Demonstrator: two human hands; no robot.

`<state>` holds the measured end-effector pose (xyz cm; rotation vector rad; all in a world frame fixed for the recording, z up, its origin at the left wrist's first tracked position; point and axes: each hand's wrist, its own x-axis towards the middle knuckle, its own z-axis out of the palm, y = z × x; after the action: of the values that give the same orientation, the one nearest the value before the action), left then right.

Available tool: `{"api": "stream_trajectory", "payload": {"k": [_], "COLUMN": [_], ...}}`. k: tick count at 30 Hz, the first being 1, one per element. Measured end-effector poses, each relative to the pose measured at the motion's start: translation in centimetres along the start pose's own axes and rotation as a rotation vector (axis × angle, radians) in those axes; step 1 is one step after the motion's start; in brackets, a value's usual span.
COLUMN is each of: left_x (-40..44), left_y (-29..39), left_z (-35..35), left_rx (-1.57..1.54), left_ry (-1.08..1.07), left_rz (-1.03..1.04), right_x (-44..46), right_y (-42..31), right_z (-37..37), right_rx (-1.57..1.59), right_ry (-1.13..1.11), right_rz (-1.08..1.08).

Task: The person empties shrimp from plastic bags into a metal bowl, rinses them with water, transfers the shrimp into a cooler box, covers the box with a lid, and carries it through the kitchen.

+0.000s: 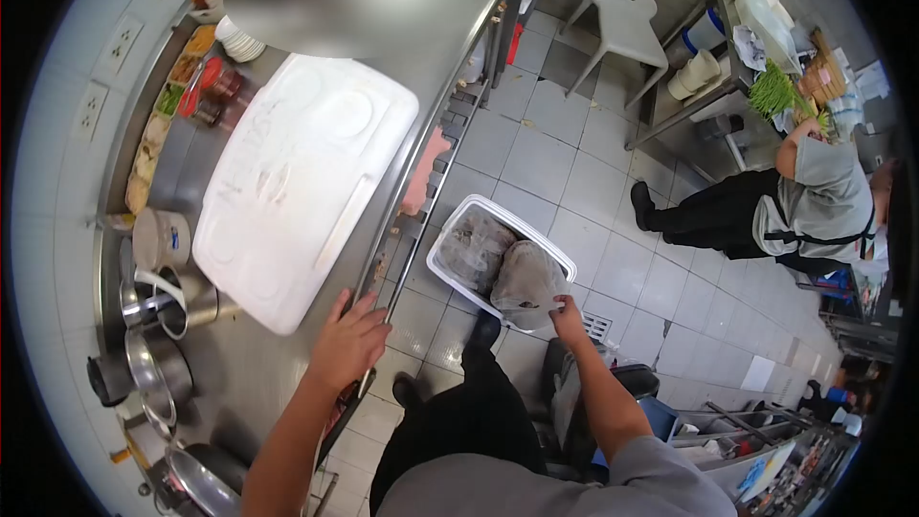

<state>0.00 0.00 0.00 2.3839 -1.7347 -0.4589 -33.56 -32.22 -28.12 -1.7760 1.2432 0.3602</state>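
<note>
My left hand (349,343) rests on the edge of the steel counter (263,373), fingers spread and holding nothing. Close to it lies a large white plastic lid (287,182), flat on the counter. On the floor stands a white plastic tub (555,247) with two filled plastic bags in it. Dark contents show faintly through the farther bag (474,247). The nearer plastic bag (525,278) bulges up on the right side. At its top edge my right hand (568,316) has its fingers closed on the film.
Metal pots (158,373) and food trays (158,124) line the wall side of the counter. A white stool (624,24) stands on the tiled floor. To the right, a co-worker (814,191) is at another table with green vegetables (772,91). A floor drain (595,325) lies beside the tub.
</note>
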Motion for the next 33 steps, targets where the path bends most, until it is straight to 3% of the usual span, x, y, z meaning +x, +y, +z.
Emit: {"api": "stream_trajectory", "payload": {"k": [2, 3, 7, 15, 18, 20, 21, 23, 25, 27, 28, 29, 32, 33], "left_x": [2.5, -0.9, -1.3, -2.4, -3.2, -4.1, -5.3, -8.9, -14.0, -20.3, -23.7, -27.4, -40.3, -47.2], "left_y": [0.6, -1.7, -0.3, -0.5, 0.2, 2.5, 4.0, 7.5, 10.9, 12.4, 13.3, 13.8, 15.7, 16.5], "left_z": [1.5, -1.7, -0.8, -0.8, 0.7, 2.3, 2.4, 2.3, 2.3, 0.2, -0.4, -1.4, -5.5, -5.4], "left_rx": [-0.033, 0.064, 0.026, 0.007, 0.015, -0.279, -0.282, -0.63, -1.097, -1.107, -1.088, -1.065, -1.018, -0.974], "left_ry": [0.109, 0.122, 0.194, 0.203, 0.243, 0.559, 0.569, 0.749, 0.628, 0.295, 0.329, 0.36, 0.519, 0.668], "left_rz": [0.045, 0.023, 0.086, 0.106, 0.101, -0.109, -0.105, -0.307, -0.243, -0.117, -0.054, 0.001, -0.078, -0.11], "right_x": [-1.4, -1.7, -10.3, -20.8, -26.3, -30.9, -32.7, -38.5, -43.2, -46.5, -44.7, -46.0, -50.4, -51.5], "right_y": [-0.7, -4.4, -9.4, -17.2, -20.9, -23.9, -25.1, -29.4, -32.3, -34.1, -32.7, -34.0, -40.4, -44.8], "right_z": [-5.2, -1.6, -10.5, -15.0, -17.2, -18.8, -19.3, -19.5, -18.8, -18.1, -20.4, -20.2, -17.6, -15.5], "right_rx": [0.15, 0.337, 0.587, 0.441, 0.323, 0.334, 0.321, 0.353, 0.241, 0.358, 0.468, 0.542, 0.554, 0.703], "right_ry": [0.203, 0.158, 0.226, 0.262, 0.313, 0.302, 0.306, 0.265, 0.354, 0.36, 0.252, 0.298, 0.077, -0.23], "right_rz": [-0.128, -0.147, 0.028, -0.105, -0.29, -0.406, -0.505, -0.575, -0.679, -0.814, -0.959, -1.038, -1.305, -1.406]}}
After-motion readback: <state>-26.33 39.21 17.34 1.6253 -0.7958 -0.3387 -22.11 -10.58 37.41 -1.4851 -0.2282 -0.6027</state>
